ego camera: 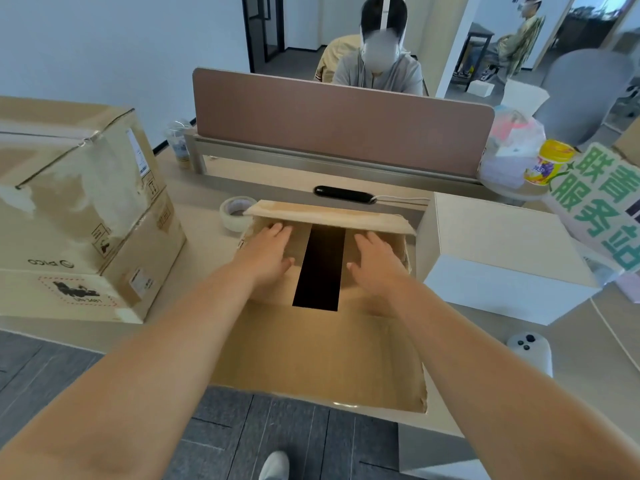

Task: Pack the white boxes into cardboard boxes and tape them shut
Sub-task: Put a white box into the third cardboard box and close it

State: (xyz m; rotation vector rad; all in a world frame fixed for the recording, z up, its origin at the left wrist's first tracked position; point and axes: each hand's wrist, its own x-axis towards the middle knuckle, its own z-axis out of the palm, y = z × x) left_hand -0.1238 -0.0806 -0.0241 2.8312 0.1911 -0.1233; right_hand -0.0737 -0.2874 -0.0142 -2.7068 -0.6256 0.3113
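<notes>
A cardboard box (322, 355) stands on the desk in front of me, its near flap hanging toward me and its far flap (329, 216) raised. My left hand (268, 252) presses flat on the left inner flap. My right hand (375, 261) presses flat on the right inner flap. A dark gap (320, 268) shows between the two flaps. A white box (502, 251) lies on the desk just right of the carton. A roll of clear tape (235, 213) sits behind the carton's left corner.
Two stacked, taped cardboard boxes (79, 209) fill the desk's left side. A brown divider screen (343, 123) runs along the back with a person seated behind it. A white controller (531, 351), a printed sign (599, 199) and a yellow-lidded jar (550, 161) sit at right.
</notes>
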